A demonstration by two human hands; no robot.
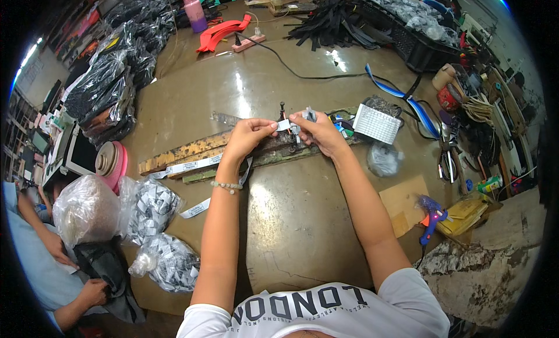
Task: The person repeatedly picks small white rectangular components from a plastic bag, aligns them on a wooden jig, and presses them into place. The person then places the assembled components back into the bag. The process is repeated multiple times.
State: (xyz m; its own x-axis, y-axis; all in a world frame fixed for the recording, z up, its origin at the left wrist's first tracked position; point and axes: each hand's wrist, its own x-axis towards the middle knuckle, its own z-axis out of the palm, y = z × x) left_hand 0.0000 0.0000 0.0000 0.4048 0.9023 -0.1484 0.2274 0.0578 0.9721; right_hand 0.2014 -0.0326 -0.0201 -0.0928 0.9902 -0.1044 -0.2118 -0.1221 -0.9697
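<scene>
Over the wooden bars (192,154), my left hand (247,138) pinches a small white label (283,125) between thumb and fingertips. My right hand (321,134) is closed just right of it, its thumb close to the label's edge. A small grey-white piece (309,114) sticks up from the right fingers; its kind is unclear. Below the hands, a dark upright metal fitting (282,109) stands at the bars, partly hidden. A printed white label strip (201,164) lies along the bars and passes behind my left wrist; a loose stretch of it (196,208) hangs nearer me.
Bags of cut labels (156,207) stand at left beside a pink-rimmed roll (110,162). At right are a gridded white pad (377,123), a clear bag (384,159), scissors (447,163) and a blue glue gun (431,217). A black cable (303,76) crosses behind. A co-worker's hands (93,292) show lower left.
</scene>
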